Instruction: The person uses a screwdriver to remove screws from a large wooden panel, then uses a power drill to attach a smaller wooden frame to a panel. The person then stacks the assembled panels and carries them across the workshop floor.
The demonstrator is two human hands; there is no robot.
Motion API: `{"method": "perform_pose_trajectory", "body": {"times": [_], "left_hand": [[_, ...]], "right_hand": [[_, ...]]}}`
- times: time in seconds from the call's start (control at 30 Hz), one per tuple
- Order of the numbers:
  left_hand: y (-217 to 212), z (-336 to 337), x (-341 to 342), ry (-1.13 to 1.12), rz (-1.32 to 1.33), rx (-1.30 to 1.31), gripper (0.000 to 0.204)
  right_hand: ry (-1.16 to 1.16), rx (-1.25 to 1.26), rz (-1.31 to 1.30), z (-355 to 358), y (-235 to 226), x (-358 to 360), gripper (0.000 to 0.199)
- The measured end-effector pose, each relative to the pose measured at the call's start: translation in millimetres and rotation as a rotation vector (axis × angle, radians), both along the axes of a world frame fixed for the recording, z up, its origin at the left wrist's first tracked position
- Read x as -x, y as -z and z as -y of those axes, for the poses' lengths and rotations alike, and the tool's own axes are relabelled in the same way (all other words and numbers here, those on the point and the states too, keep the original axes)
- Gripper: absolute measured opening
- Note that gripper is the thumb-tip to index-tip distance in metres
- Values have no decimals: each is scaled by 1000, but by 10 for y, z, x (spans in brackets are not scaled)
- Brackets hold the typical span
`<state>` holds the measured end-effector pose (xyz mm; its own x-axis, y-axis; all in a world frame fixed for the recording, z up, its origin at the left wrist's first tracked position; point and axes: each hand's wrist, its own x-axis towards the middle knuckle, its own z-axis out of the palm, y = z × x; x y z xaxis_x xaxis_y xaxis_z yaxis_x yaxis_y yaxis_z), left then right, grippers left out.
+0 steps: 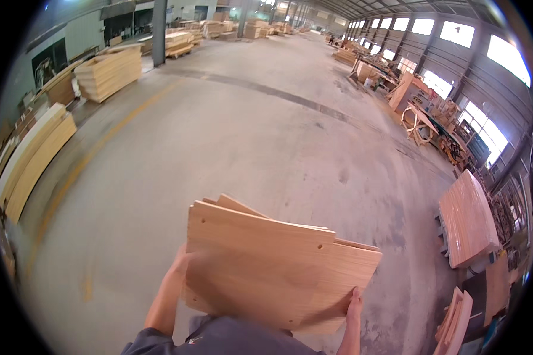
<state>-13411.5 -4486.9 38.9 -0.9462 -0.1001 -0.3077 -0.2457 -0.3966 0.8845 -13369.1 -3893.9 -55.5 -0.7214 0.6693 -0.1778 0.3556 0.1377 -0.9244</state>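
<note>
A small stack of light wooden panels [260, 260] is held up in front of my body, tilted, with the sheets fanned unevenly. The front panel has small round holes near its corners. My left hand [182, 258] grips the stack's left edge, its fingers mostly hidden by the wood. At the lower right edge, my right hand [355, 303] is closed on the panels, with the thumb against the front face.
Stacks of boards [108, 72] line the left side beside a yellow floor line [109, 139]. A wrapped stack [468, 222] and leaning boards [455, 322] stand at the right, with cluttered workbenches [420, 121] farther along. A grey column [159, 32] rises at the far left.
</note>
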Motion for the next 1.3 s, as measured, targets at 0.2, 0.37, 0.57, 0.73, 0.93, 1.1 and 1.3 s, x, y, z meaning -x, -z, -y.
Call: {"method": "perform_pose_trajectory", "body": {"times": [0.2,0.37,0.57,0.73,0.93,1.1,1.3], "left_hand": [[-169,486,2377,-119,-29,65,53],[193,649,3896,-72,51,-21,77],[-37,929,6560,-66,-5,-83,72],[-471,1119,8579,28,58,-70,75],[-36,1343,10956,64,45,-11,72],[-54,1380,12947,46,87,55,74],[69,1869,15110,-79,-69,50,56]], "right_hand": [[-129,42,-15,475,-332,2863,54],[-169,-28,33,605,-444,4598,54],[-182,34,18,932,-356,7049,61],[-108,8,95,1162,-660,8640,75],[43,-31,-18,1299,-112,10593,55],[-36,25,107,1549,-387,12696,73],[-121,27,49,1834,-417,15314,64]]}}
